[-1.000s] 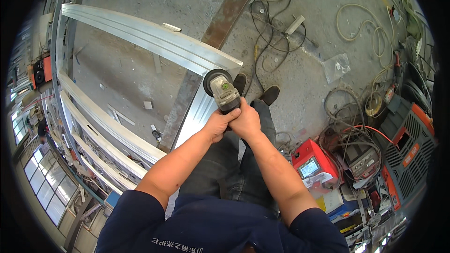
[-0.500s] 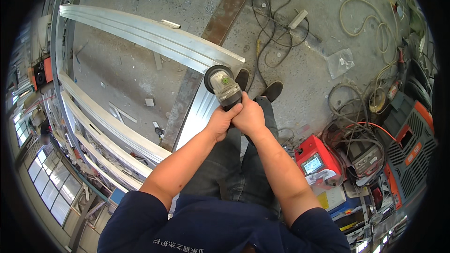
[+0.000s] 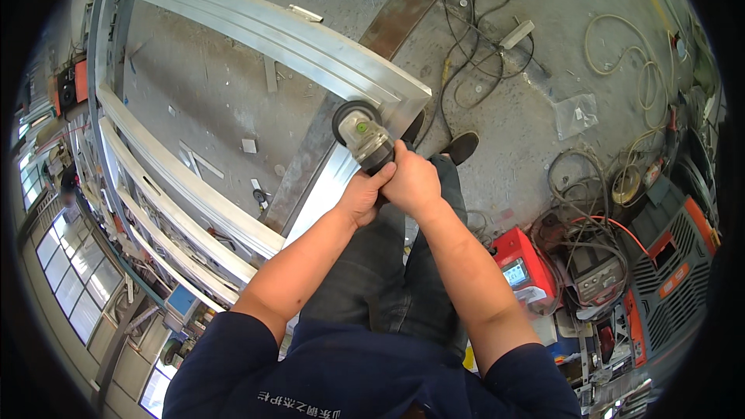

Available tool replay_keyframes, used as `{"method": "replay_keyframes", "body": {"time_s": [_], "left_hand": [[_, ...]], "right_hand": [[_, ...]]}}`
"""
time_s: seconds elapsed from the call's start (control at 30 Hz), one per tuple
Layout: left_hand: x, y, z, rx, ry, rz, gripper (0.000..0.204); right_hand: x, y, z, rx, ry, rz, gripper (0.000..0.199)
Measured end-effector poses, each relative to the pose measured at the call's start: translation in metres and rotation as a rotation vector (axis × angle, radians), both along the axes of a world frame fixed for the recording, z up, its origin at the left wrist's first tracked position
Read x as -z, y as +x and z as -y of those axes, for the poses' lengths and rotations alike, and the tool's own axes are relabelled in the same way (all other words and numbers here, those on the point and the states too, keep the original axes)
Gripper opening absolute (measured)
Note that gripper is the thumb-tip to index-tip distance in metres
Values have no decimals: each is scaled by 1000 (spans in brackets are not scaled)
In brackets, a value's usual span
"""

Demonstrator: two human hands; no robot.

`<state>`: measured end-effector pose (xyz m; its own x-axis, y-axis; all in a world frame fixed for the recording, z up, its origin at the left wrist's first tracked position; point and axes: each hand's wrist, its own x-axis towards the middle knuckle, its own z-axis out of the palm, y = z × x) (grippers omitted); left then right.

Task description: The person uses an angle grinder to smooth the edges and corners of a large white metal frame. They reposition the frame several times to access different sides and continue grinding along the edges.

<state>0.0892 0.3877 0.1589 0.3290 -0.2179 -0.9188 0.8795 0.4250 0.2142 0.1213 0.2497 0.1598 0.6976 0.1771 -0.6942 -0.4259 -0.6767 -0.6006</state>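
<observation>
Both of our hands are wrapped around the grinder point(image 3: 363, 138) at the centre of the frame: the left hand point(image 3: 362, 195) clasps the body from below and the right hand point(image 3: 411, 180) closes over it just behind the head. Its disc sits against the corner of the metal frame point(image 3: 256, 27), where the long rail from the upper left meets the shorter piece running down. We judge the grinding of that corner joint to be in hand; the next move calls for a firm two-handed hold and a steady angle along the seam. A rusty steel bar point(image 3: 403, 0) crosses under the frame toward the upper middle. Loose cables point(image 3: 481, 39) coil on the floor at upper right, near our shoe point(image 3: 463, 146), and could snag the feet. A red welding machine point(image 3: 521, 264) stands at lower right.
</observation>
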Motion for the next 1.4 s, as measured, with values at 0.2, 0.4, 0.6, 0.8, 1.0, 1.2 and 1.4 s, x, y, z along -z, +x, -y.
{"method": "replay_keyframes", "body": {"time_s": [0.2,0.4,0.6,0.8,1.0,1.2,1.4], "left_hand": [[1,2,0,45,-13,2,66],[7,9,-8,88,-17,29,67],[5,9,-9,51,-24,10,62],[-3,8,-2,-5,-18,-52,62],[-11,16,8,-12,-26,-79,62],[-5,9,2,6,-65,-30,64],[6,5,-35,69,-38,-53,61]], "right_hand": [[-3,3,1,10,10,-57,39],[-3,7,-5,87,-20,-32,43],[1,7,-7,44,-28,-31,47],[-2,16,-2,-50,-2,-71,44],[-13,31,5,-105,-37,-97,40],[-11,17,-1,-35,-81,-53,41],[2,-10,-29,1,-24,6,40]]}}
